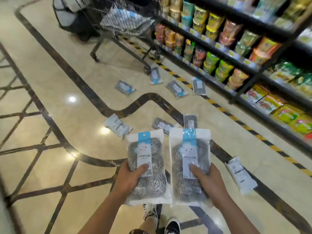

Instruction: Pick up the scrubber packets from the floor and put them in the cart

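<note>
My left hand (130, 179) grips one scrubber packet (146, 152), white with a blue label and steel-wool balls inside, held upright in front of me. My right hand (208, 180) grips a second, matching packet (190, 149) beside it. Several more packets lie scattered on the floor: one (117, 125) just ahead to the left, one (240, 174) at my right, others (125, 87) farther off toward the cart. The black wire cart (128, 21) stands at the top centre and holds a few pale packets.
A shelf rack (236, 53) full of colourful snack bags runs along the right, edged by yellow-black floor tape. A person stands behind the cart at the top left. The marble floor with dark inlay lines stretches to the left. My shoes show at the bottom.
</note>
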`<action>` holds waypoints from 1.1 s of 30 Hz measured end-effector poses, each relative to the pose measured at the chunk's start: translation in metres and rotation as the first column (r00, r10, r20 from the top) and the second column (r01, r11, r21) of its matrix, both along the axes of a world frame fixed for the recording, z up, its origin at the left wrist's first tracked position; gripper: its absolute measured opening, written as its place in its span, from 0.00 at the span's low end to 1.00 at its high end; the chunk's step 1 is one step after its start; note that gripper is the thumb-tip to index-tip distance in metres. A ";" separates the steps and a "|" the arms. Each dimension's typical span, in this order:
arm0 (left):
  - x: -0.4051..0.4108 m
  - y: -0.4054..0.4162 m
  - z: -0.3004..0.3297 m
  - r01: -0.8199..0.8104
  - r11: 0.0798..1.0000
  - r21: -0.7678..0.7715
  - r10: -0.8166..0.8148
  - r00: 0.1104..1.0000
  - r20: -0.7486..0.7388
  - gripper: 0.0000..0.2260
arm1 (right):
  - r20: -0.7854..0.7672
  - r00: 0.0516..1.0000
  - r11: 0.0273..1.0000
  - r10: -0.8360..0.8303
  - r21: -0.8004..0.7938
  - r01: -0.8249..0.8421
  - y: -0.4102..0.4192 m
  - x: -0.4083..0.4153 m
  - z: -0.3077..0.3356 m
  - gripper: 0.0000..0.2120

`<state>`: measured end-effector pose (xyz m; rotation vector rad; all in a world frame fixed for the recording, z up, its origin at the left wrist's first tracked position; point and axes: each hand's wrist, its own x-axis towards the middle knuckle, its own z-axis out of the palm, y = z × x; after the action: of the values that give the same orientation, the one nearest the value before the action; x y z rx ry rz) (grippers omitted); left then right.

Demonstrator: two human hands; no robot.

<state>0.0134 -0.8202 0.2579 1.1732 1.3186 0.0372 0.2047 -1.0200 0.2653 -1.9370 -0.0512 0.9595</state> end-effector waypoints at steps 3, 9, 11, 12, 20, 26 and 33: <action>-0.023 0.004 0.077 -0.030 0.999 0.019 0.029 0.998 0.048 0.14 | 0.034 0.999 0.999 0.035 0.030 -0.036 0.017 -0.016 0.071 0.14; -0.073 0.033 0.169 -0.206 0.975 0.080 0.192 0.969 0.154 0.15 | 0.063 0.980 0.979 0.188 0.063 -0.192 0.087 -0.041 0.161 0.12; -0.090 0.051 0.182 -0.250 0.961 0.115 0.232 0.960 0.156 0.14 | 0.072 0.968 0.965 0.239 0.096 -0.246 0.122 -0.056 0.187 0.11; -0.099 0.063 0.183 -0.273 0.954 0.120 0.253 0.954 0.162 0.14 | 0.079 0.962 0.958 0.261 0.105 -0.268 0.141 -0.064 0.199 0.14; -0.158 0.205 0.177 -0.385 0.910 0.156 0.357 0.917 0.181 0.20 | 0.159 0.911 0.919 0.380 0.051 -0.392 0.316 -0.111 0.188 0.22; -0.188 0.340 0.190 -0.340 0.917 0.208 0.309 0.936 0.167 0.24 | 0.187 0.911 0.927 0.366 0.005 -0.374 0.436 -0.124 0.192 0.18; -0.186 0.477 0.199 -0.338 0.911 0.236 0.309 0.939 0.154 0.21 | 0.185 0.919 0.933 0.349 0.028 -0.360 0.559 -0.123 0.191 0.21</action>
<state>-0.1724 -0.3431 0.4574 1.1377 1.4237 0.5268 0.0817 -0.4612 0.4561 -1.9888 -0.5470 1.0004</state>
